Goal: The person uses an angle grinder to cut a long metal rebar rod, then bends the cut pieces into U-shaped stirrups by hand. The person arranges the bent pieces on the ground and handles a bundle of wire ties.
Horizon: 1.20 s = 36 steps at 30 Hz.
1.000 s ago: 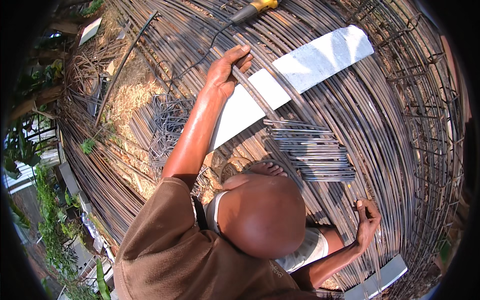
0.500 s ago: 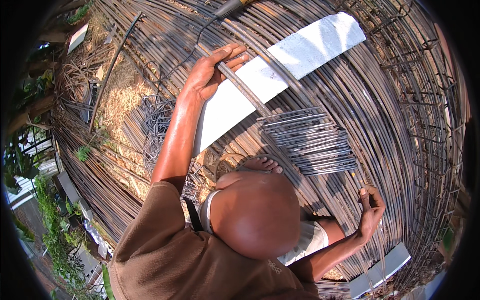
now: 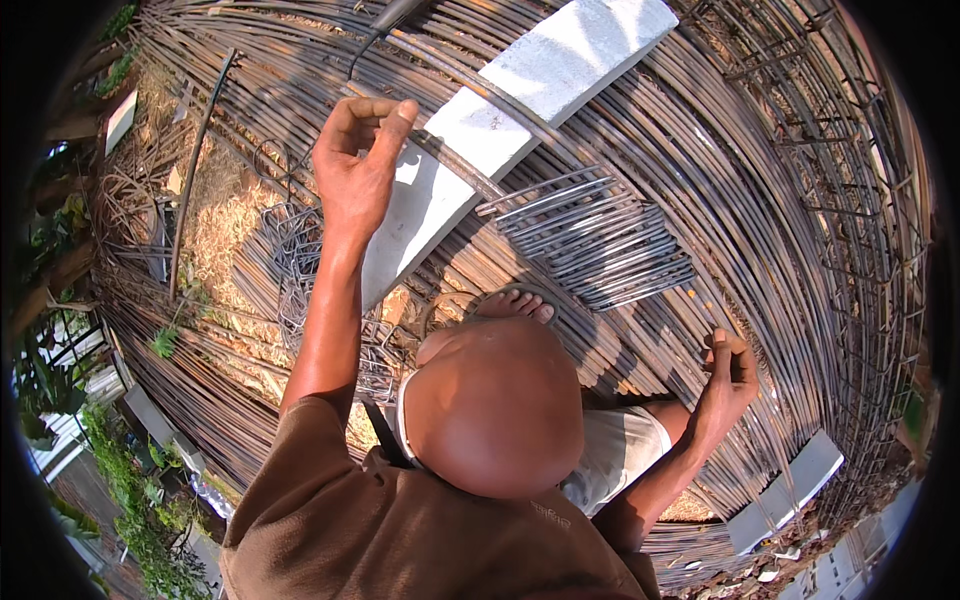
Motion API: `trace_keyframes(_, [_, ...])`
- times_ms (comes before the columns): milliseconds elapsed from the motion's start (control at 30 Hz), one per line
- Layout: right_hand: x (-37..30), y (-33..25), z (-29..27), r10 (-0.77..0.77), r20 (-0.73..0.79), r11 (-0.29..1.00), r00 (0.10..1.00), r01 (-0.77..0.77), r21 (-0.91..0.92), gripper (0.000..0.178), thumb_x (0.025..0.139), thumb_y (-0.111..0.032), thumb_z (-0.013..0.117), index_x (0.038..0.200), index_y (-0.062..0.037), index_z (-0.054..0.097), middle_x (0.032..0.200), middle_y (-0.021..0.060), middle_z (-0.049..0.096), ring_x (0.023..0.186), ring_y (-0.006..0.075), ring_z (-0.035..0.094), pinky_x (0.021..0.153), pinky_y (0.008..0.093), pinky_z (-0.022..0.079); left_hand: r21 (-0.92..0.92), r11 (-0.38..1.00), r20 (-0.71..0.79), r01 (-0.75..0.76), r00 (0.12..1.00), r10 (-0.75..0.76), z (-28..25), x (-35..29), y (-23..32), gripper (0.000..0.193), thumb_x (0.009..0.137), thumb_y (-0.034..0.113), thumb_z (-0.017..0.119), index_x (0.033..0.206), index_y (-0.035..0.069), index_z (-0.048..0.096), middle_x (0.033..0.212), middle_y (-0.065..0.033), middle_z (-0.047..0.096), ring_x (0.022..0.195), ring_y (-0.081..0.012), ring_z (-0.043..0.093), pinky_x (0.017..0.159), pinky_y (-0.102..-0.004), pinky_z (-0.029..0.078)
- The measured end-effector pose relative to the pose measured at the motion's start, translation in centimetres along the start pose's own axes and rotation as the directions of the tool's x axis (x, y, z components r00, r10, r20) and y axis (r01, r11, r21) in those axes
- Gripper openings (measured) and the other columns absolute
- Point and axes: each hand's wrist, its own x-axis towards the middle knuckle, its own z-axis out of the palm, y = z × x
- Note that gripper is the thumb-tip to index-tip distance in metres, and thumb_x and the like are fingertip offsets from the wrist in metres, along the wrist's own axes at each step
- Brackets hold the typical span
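My left hand (image 3: 355, 165) is closed round the upper end of a steel bar (image 3: 460, 165); its curled fingers and thumb hide that end. The bar slants across a long white slab (image 3: 555, 65) to a row of bent steel stirrups (image 3: 600, 240) side by side. A second bar (image 3: 500, 95) runs parallel into the same row. Past the row's lower right end is my right hand (image 3: 732, 375), thumb and fingers bent together in a pinch. What it grips, if anything, cannot be made out among the bars. My bent knee (image 3: 490, 410) rises between my arms.
Long rusty rebars (image 3: 740, 200) lie packed under and around me. A heap of bent stirrups (image 3: 290, 240) sits left of the slab. Tied rebar cages (image 3: 840, 180) stand along the right. Another white block (image 3: 785, 495) is at lower right, and a dark-handled tool (image 3: 395, 15) at the top.
My left hand has turned, and its stretched fingers have curled in. My right hand stays near the lower end of the stirrup row. The whole view has shifted slightly.
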Motion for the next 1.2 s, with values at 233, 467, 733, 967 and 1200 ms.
trace_keyframes(233, [-0.1, -2.4, 7.6, 0.115, 0.348, 0.993, 0.93, -0.106, -0.046, 0.05, 0.108, -0.047, 0.075, 0.091, -0.0005, 0.077, 0.075, 0.0026, 0.059, 0.074, 0.0117, 0.05, 0.069, 0.0277, 0.043, 0.34, 0.857, 0.702, -0.387, 0.71, 0.043, 6.5, -1.3, 4.0, 0.03, 0.096, 0.026, 0.079, 0.104, -0.003, 0.081, 0.082, -0.0194, 0.076, 0.079, -0.0387, 0.074, 0.075, -0.0463, 0.058])
trace_keyframes(467, [2.6, -2.6, 11.1, 0.19, 0.504, 0.886, 0.843, -0.369, 0.281, 0.043, 0.097, -0.036, 0.087, 0.103, 0.0057, 0.077, 0.092, 0.0101, 0.076, 0.081, 0.0166, 0.07, 0.078, 0.0315, 0.055, 0.302, 0.933, 0.72, -0.194, 0.689, -0.09, 8.6, -2.2, 4.6, 0.019, 0.094, 0.017, 0.071, 0.096, -0.001, 0.076, 0.082, -0.0201, 0.075, 0.082, -0.0406, 0.075, 0.075, -0.0489, 0.056])
trace_keyframes(733, [1.2, -5.7, 12.8, 0.137, 0.549, 0.804, 0.824, -0.416, 0.424, 0.039, 0.092, -0.016, 0.091, 0.121, 0.0046, 0.078, 0.112, 0.0131, 0.082, 0.101, 0.0199, 0.077, 0.093, 0.0342, 0.059, 0.29, 0.947, 0.762, -0.135, 0.632, -0.143, 9.6, -3.5, 3.5, 0.031, 0.105, 0.029, 0.066, 0.115, 0.001, 0.075, 0.09, -0.0196, 0.077, 0.085, -0.0328, 0.075, 0.078, -0.0439, 0.056])
trace_keyframes(967, [0.3, -1.6, 6.5, 0.167, 0.366, 0.881, 0.916, -0.305, 0.361, 0.024, 0.092, -0.008, 0.088, 0.114, 0.0015, 0.081, 0.103, 0.0099, 0.084, 0.086, 0.0175, 0.078, 0.083, 0.032, 0.061, 0.127, 0.99, 0.935, 0.063, 0.326, -0.141, 12.9, -7.2, 4.6, 0.028, 0.107, 0.024, 0.054, 0.116, 0.002, 0.071, 0.091, -0.0176, 0.076, 0.086, -0.0346, 0.074, 0.083, -0.048, 0.056])
trace_keyframes(1200, [0.5, 5.4, -5.8, 0.357, 0.245, 0.851, 0.902, -0.422, 0.312, 0.038, 0.088, -0.017, 0.092, 0.118, 0.002, 0.078, 0.111, 0.0122, 0.081, 0.102, 0.0223, 0.073, 0.106, 0.0404, 0.05, 0.016, 0.988, 0.966, -0.156, 0.258, 0.025, 19.7, -11.2, 3.7, 0.024, 0.09, 0.01, 0.06, 0.092, -0.008, 0.076, 0.088, -0.0344, 0.072, 0.091, -0.0525, 0.073, 0.086, -0.0547, 0.059])
